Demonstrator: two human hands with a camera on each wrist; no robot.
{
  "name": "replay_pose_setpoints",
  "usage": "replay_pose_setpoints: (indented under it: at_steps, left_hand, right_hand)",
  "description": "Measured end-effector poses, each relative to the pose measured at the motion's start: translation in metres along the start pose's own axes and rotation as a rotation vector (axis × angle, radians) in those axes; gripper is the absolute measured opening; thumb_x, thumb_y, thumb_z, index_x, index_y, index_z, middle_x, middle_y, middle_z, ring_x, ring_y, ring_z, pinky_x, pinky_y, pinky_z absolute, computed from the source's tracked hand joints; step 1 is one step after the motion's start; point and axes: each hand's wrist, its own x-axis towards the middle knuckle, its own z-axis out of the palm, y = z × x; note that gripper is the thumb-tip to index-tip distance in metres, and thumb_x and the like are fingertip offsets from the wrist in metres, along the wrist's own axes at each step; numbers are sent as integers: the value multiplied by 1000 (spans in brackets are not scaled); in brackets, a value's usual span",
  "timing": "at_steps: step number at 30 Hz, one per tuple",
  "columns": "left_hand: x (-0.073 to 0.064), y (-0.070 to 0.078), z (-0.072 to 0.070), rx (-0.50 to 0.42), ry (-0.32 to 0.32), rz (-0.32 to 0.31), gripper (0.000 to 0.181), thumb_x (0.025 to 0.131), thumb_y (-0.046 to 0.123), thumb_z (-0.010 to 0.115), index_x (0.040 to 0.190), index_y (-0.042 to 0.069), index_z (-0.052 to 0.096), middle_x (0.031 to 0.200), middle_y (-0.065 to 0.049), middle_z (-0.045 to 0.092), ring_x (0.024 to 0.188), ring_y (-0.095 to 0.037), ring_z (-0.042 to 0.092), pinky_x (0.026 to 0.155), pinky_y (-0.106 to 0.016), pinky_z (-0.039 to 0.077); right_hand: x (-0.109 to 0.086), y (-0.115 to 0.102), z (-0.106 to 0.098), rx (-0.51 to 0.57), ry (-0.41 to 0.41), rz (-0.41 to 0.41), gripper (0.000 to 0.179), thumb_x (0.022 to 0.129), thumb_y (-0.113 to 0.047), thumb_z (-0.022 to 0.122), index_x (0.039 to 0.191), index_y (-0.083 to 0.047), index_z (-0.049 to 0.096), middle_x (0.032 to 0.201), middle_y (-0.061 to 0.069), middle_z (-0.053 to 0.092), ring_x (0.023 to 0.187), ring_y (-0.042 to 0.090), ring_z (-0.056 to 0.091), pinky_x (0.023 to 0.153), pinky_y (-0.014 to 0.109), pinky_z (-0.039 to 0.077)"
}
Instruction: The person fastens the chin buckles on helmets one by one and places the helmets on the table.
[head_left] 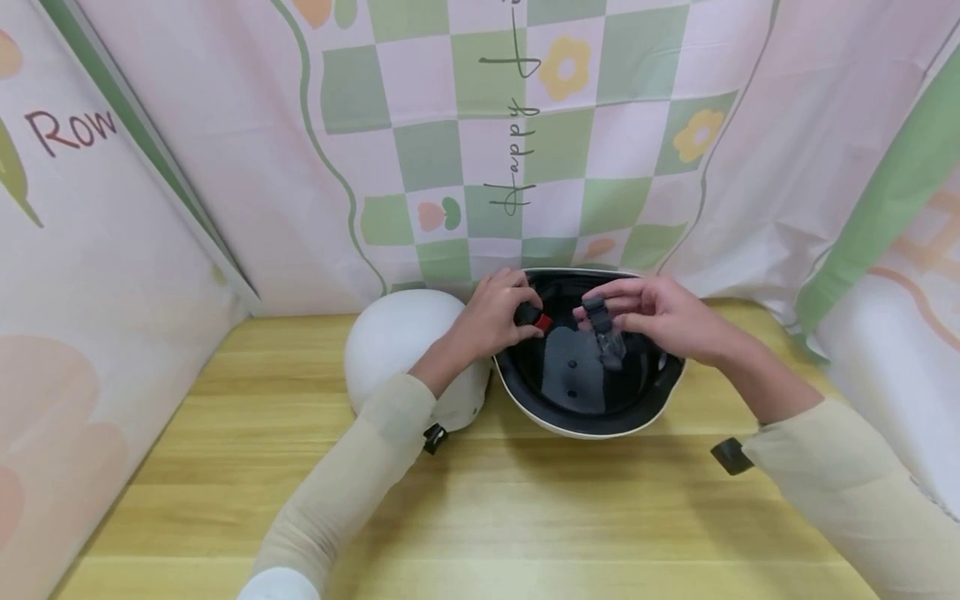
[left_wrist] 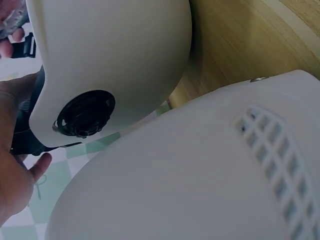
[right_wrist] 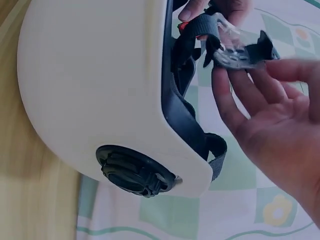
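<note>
An upturned white helmet (head_left: 577,429) shows its black lining. Over its left side my left hand (head_left: 495,312) pinches a black buckle piece with a red end (head_left: 543,322). Above the lining, my right hand (head_left: 667,317) holds a black strap (head_left: 597,315) between thumb and fingers, and a clear plastic piece (head_left: 611,343) hangs from it. The right wrist view shows this clear piece (right_wrist: 232,56) across the fingers, with the left hand (right_wrist: 235,10) behind. A round black side fitting (right_wrist: 135,170) sits on the helmet's shell.
Close on the left, a second white helmet (head_left: 405,358) lies dome up beneath my left forearm, a black clip (head_left: 434,437) at its front edge. Its vent grille (left_wrist: 275,155) fills part of the left wrist view. A printed curtain (head_left: 427,150) hangs behind the wooden table (head_left: 525,517).
</note>
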Motion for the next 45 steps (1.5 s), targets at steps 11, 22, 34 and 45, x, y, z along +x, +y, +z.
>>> replay_pose_setpoints:
  at_steps: [11, 22, 34, 45]
  left_hand:
    - [-2, -1, -5, -81, 31, -11, 33, 89, 32, 85, 111, 9, 78, 110, -4, 74, 109, -23, 58, 101, -39, 44]
    - [-4, 2, -10, -227, 99, 20, 31, 90, 28, 84, 111, 6, 76, 108, -7, 73, 102, -21, 61, 94, -31, 48]
    - [-7, 6, -17, -318, 126, -7, 32, 91, 25, 83, 114, 4, 76, 111, -9, 73, 106, -21, 63, 96, -27, 49]
    - [-9, 6, -18, -429, 113, -37, 27, 93, 14, 80, 115, 3, 70, 112, -9, 72, 106, -22, 62, 98, -30, 49]
  right_hand:
    - [-2, 5, 10, -613, 410, -193, 11, 88, -1, 78, 99, 0, 77, 79, 5, 73, 65, 7, 66, 62, 10, 49]
    - [0, 9, 10, -812, 558, -446, 11, 76, 1, 83, 87, 3, 79, 114, 20, 71, 98, 38, 60, 87, 41, 46]
    - [-4, 11, 13, -632, 573, -362, 28, 85, 6, 73, 109, -5, 82, 88, 10, 77, 60, 7, 49, 51, 16, 33]
    - [-5, 0, 12, -368, 376, 2, 29, 103, -5, 51, 119, -5, 76, 123, 18, 69, 50, 16, 48, 50, 28, 42]
